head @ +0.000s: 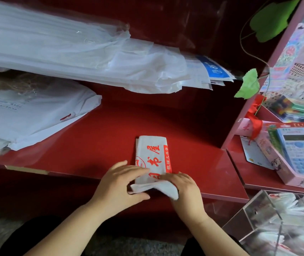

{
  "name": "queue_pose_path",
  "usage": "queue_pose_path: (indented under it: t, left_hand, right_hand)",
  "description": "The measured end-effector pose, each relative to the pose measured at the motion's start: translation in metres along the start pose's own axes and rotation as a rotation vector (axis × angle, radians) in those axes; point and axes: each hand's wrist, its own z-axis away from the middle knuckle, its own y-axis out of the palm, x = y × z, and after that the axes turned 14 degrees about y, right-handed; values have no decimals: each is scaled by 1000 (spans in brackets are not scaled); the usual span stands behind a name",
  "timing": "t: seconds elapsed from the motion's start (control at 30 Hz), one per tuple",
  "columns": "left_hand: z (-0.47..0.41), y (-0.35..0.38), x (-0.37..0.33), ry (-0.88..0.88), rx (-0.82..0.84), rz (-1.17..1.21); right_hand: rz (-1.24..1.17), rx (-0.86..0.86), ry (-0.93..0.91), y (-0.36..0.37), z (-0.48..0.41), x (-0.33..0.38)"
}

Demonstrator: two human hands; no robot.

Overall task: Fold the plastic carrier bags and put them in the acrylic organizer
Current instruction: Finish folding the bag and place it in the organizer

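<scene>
A white carrier bag with red printed characters [152, 154] lies folded into a narrow strip on the red counter [110, 137]. Its near end is turned up into a fold. My left hand [121, 183] pinches that raised end between thumb and fingers. My right hand [184, 185] holds the fold's right side, fingers curled over the plastic. The clear acrylic organizer [266, 211] stands at the lower right with folded white bags inside.
Two stacks of flat white plastic bags lie at the left [27, 115] and along the back [73, 52]. A pink boxed calculator [299, 154], a red ribbon and stationery fill the right shelf. A green leaf vine [249, 85] hangs by the pink shelf post.
</scene>
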Motion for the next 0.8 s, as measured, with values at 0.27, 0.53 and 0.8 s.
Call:
queue_pose_path:
  t: [0.27,0.53,0.8]
  left_hand:
    - [-1,18,13,-434,-102,49]
    - [-22,30,23,-561,-178,-290]
    - [-17,31,40,-447,-206,-372]
  right_hand:
    - [-12,139,331,-17,-30,10]
    - [59,441,638,-2,-85,18]
    - [196,634,733,23,-116,21]
